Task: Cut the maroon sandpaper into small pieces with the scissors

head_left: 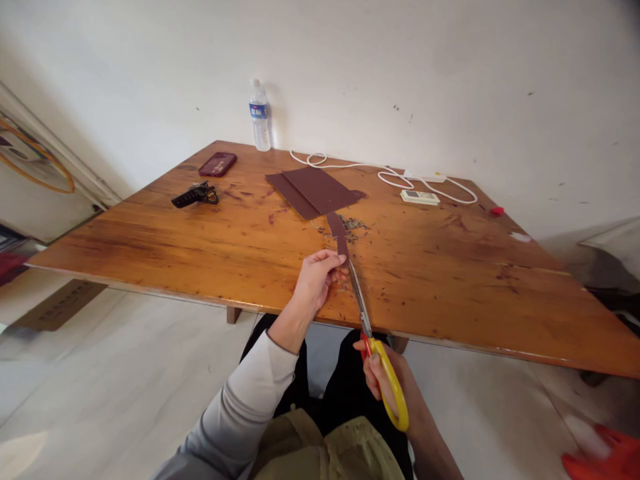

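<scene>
My left hand (319,273) pinches the near end of a narrow dark brown strip (339,230), which looks like sandpaper or stiff paper. In my right hand (387,370) is a pair of scissors (383,373) with one yellow and one red handle. Their blades point away from me, and the tips reach beside my left fingertips at the strip; whether they touch it I cannot tell. Beyond the strip lie larger dark brown sheets (320,190), overlapping on the wooden table (240,247). Small dark scraps (354,225) are scattered around the strip.
A plastic bottle (260,120) stands at the back by the wall. On the left lie a dark red phone (217,164) and a black bundle like a hair claw or keys (195,194). At back right are a white cable (350,165) and a small white remote (420,197).
</scene>
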Tool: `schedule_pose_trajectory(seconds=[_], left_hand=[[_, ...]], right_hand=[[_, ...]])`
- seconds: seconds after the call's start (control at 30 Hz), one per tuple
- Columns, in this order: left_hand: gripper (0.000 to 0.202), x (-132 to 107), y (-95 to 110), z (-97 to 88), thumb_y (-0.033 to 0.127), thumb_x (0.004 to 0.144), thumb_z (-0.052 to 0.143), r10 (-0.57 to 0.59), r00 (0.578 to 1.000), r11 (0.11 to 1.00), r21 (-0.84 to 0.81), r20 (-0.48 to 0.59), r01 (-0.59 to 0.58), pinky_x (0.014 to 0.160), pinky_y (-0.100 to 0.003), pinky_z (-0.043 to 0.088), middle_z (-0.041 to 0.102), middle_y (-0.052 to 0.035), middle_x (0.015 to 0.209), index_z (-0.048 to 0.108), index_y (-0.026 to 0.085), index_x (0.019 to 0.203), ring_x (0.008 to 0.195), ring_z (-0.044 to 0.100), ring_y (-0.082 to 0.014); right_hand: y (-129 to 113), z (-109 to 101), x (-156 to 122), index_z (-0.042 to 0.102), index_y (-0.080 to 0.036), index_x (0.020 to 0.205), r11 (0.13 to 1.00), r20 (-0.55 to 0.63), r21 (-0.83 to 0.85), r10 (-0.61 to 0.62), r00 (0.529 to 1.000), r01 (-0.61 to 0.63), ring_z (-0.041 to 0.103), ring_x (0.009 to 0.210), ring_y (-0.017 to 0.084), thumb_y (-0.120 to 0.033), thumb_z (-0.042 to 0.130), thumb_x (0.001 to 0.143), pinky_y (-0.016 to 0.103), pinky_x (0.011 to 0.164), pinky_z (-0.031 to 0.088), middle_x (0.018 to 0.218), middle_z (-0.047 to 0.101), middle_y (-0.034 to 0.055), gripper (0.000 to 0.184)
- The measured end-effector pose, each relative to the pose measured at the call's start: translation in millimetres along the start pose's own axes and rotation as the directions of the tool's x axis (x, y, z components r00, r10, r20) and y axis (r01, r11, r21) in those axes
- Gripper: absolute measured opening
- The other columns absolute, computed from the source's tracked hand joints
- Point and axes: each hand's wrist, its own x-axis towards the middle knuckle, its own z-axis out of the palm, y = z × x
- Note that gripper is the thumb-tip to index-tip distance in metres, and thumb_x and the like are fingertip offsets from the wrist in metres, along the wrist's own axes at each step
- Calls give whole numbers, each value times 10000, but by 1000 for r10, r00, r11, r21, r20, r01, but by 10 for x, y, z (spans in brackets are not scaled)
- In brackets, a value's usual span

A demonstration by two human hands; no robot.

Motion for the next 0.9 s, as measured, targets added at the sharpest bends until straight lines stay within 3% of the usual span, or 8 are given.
schedule_pose_trajectory(seconds=[0.47,0.9], left_hand=[[217,15,21,-14,179,522,822,-13,1000,1000,-15,-1,13,484,-213,394,564,22,533,623,126,592,482,537,-80],[201,12,14,-20,188,540,810,-20,1000,1000,-18,3,20,515,-227,419,561,26,556,635,127,619,511,528,-78]], right_hand=[[44,63,23,673,-165,975,1000,-70,20,6,998,-4,265,359,44,-688,719,754,158,329,248,481,370,-113,569],[47,155,12,678,-162,966,1000,-91,27,5,996,-3,276,354,52,-738,694,741,168,323,269,481,385,-102,619]])
